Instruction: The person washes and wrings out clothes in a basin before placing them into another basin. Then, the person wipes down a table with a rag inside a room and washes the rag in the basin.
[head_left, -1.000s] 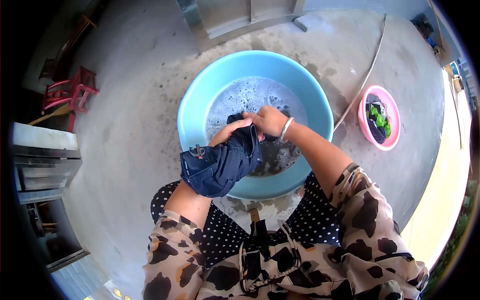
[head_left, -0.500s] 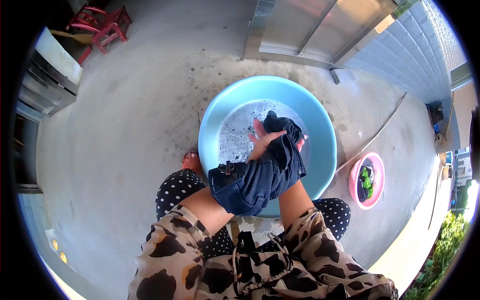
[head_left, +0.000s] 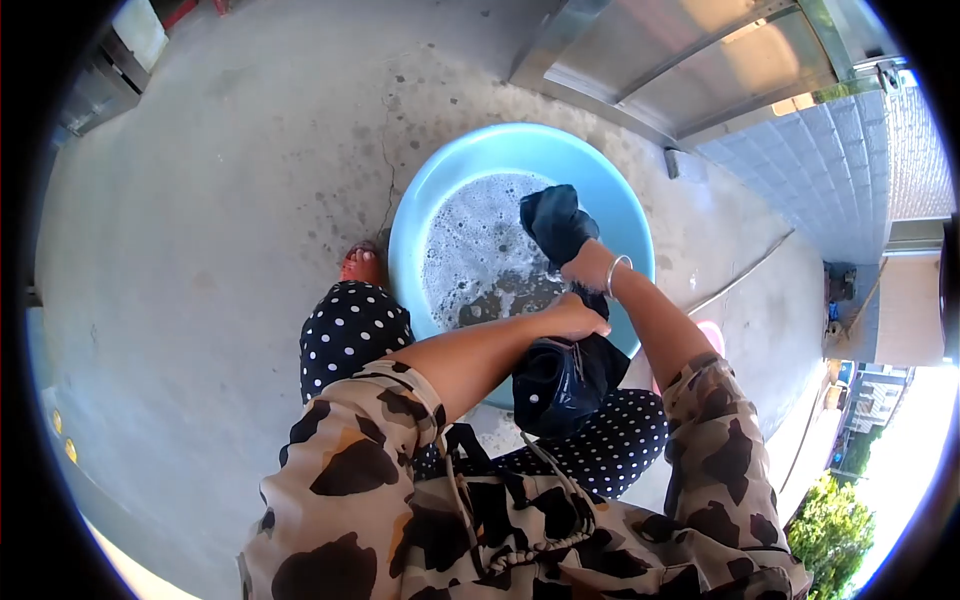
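Note:
A wet, dark blue pair of jeans hangs in folds over the near rim of a light blue basin. My left hand is closed round a bunched part of them above that rim. Farther out, my right hand, below a bangle, runs into a dark end of the cloth; its fingers are covered, so their grip does not show. That covered end is raised over the basin's right side. Foamy, greyish water lies in the basin.
A pink basin is partly hidden behind my right forearm. A long thin pole lies on the concrete floor to the right. Metal-framed door panels stand beyond the basin. My foot is beside its left edge.
The jeans no longer cover both my forearms; their bulk hangs below my left hand. My right hand has gone into the dark cloth end. The view has shifted, hiding most of the pink basin.

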